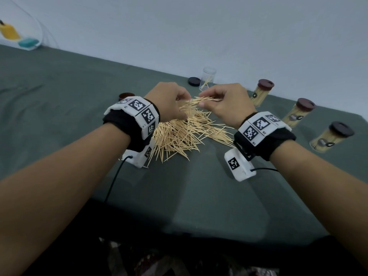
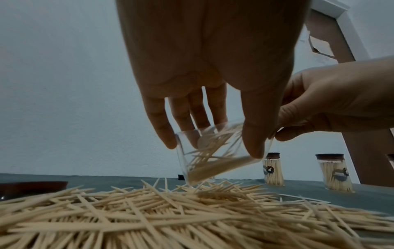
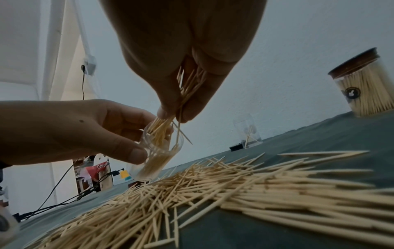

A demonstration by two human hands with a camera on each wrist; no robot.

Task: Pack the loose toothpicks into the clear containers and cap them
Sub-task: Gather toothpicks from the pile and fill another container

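A: We've got dim, flat, cool light in all three views. Soft shadows under the forearms on the green cloth [image 1: 59, 96], no glare.

B: Agreed. Both wrist views are backlit by the pale wall [image 2: 64, 84], so palms go dark. We see motion blur on the near toothpicks [image 3: 277, 198], and fisheye bending at the edges.

Head looks down; wrists low, close, share toothpick pile [image 2: 192, 210]
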